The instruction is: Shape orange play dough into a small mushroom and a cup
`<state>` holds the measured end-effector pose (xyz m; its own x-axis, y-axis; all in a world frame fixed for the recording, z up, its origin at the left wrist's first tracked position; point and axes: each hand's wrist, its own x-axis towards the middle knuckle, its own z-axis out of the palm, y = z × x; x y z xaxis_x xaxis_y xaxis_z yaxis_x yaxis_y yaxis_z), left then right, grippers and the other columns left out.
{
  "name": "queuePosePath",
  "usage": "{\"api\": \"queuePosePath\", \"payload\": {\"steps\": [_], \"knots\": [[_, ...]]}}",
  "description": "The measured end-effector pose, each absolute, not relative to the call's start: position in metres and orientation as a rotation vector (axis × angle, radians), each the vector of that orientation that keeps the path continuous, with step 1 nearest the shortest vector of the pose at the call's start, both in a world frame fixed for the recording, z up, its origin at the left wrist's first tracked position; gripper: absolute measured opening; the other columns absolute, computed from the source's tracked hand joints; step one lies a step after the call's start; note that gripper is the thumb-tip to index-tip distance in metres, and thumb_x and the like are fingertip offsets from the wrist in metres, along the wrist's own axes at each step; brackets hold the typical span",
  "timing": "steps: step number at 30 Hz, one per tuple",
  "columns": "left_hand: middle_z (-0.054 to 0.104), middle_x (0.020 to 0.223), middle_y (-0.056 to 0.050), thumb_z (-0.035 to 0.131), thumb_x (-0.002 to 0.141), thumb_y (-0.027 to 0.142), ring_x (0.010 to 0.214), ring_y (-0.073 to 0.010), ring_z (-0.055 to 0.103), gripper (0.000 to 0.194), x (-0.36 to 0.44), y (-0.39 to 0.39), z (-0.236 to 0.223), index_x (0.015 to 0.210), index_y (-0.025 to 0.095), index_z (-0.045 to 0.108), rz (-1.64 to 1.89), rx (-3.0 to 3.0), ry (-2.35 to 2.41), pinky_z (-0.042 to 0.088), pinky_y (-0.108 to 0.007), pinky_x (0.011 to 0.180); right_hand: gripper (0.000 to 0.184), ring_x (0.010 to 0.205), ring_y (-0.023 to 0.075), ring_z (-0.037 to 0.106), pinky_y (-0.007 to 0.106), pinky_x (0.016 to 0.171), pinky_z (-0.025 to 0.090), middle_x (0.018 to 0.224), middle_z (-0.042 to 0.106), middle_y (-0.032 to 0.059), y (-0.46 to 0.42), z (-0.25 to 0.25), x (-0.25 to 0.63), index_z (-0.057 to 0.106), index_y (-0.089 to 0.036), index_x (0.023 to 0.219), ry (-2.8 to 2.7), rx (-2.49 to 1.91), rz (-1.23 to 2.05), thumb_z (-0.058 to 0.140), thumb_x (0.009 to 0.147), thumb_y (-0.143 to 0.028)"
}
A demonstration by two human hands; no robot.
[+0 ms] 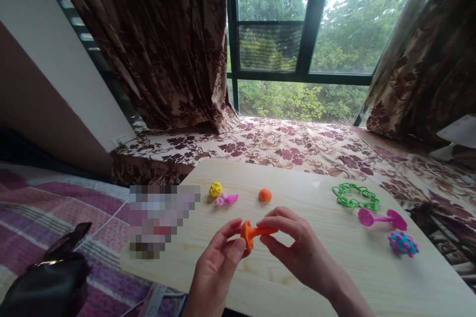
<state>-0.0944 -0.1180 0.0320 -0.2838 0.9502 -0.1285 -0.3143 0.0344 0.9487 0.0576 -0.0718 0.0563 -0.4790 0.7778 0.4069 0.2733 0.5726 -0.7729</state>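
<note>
Both hands hold one orange modelling-clay piece (250, 234) above the table, with a wide disc at one end and a thin stem. My left hand (222, 257) is closed around the disc, thumb in front and fingers behind. Between thumb and fingers of my right hand (292, 237) the stem's tip is pinched. Just beyond the hands lies an orange clay lump (265, 195), rounded on top. Left of it are a knobbly yellow clay ball (215, 189) and a small pink clay piece (226, 200).
On the table's (193, 257) right side are a green chain of clay rings (355, 203), a pink dumbbell-shaped clay piece (382, 219) and a blue ball with pink dots (403, 244). A black bag (48, 282) lies at left. A white lamp (459, 131) stands far right.
</note>
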Motion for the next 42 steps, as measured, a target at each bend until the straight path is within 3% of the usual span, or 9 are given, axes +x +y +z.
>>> {"api": "queuePosePath", "payload": {"steps": [5,14,19,25,34,42], "knots": [[0.067,0.095,-0.007,0.067,0.066,0.034,0.084,-0.0200,0.061,0.042,-0.093,-0.120,0.031,0.104,0.018,0.060,1.491,0.765,1.133,0.047,-0.031,0.079,0.022,0.081,0.0157,0.056,0.027,0.072,0.046,0.090,0.059,0.0047,-0.075,0.055,0.055,0.061,-0.021,0.100,-2.054,-0.870,0.811,0.058,0.078,-0.019],[0.066,0.095,-0.010,0.067,0.065,0.036,0.085,-0.0222,0.061,0.042,-0.097,-0.120,0.029,0.101,0.015,0.062,1.499,0.756,1.093,0.047,-0.034,0.079,0.015,0.074,0.0154,0.056,0.026,0.066,0.047,0.082,0.060,0.0048,-0.074,0.052,0.042,0.066,-0.022,0.091,-2.075,-0.853,0.785,0.053,0.083,-0.023],[0.066,0.099,-0.010,0.065,0.068,0.035,0.078,-0.0203,0.063,0.037,-0.106,-0.118,0.026,0.100,0.016,0.063,1.388,0.590,1.036,0.048,-0.035,0.077,0.023,0.086,0.0169,0.057,0.027,0.075,0.047,0.096,0.059,0.0060,-0.067,0.071,0.058,0.061,-0.022,0.103,-2.030,-0.898,0.875,0.055,0.082,-0.028],[0.068,0.070,-0.008,0.058,0.073,0.041,0.059,-0.0173,0.062,0.031,-0.105,-0.121,0.030,0.077,0.012,0.068,1.159,0.272,0.784,0.051,-0.036,0.067,0.012,0.085,0.0151,0.056,0.027,0.077,0.046,0.088,0.060,0.0036,-0.057,0.091,0.065,0.065,-0.020,0.088,-2.036,-0.786,1.000,0.056,0.081,-0.025],[0.067,0.071,-0.006,0.059,0.073,0.037,0.062,-0.0168,0.062,0.028,-0.099,-0.128,0.042,0.083,0.013,0.068,1.135,0.260,0.711,0.051,-0.033,0.067,0.013,0.078,0.0127,0.057,0.024,0.069,0.046,0.084,0.060,0.0026,-0.068,0.087,0.054,0.066,-0.019,0.084,-2.077,-0.799,1.087,0.057,0.081,-0.028],[0.066,0.070,-0.007,0.060,0.072,0.037,0.063,-0.0168,0.062,0.028,-0.100,-0.128,0.038,0.083,0.013,0.067,1.092,0.244,0.711,0.050,-0.035,0.070,0.016,0.071,0.0130,0.056,0.025,0.063,0.044,0.076,0.061,0.0031,-0.072,0.079,0.048,0.067,-0.019,0.078,-2.102,-0.819,0.838,0.053,0.083,-0.025]]}}
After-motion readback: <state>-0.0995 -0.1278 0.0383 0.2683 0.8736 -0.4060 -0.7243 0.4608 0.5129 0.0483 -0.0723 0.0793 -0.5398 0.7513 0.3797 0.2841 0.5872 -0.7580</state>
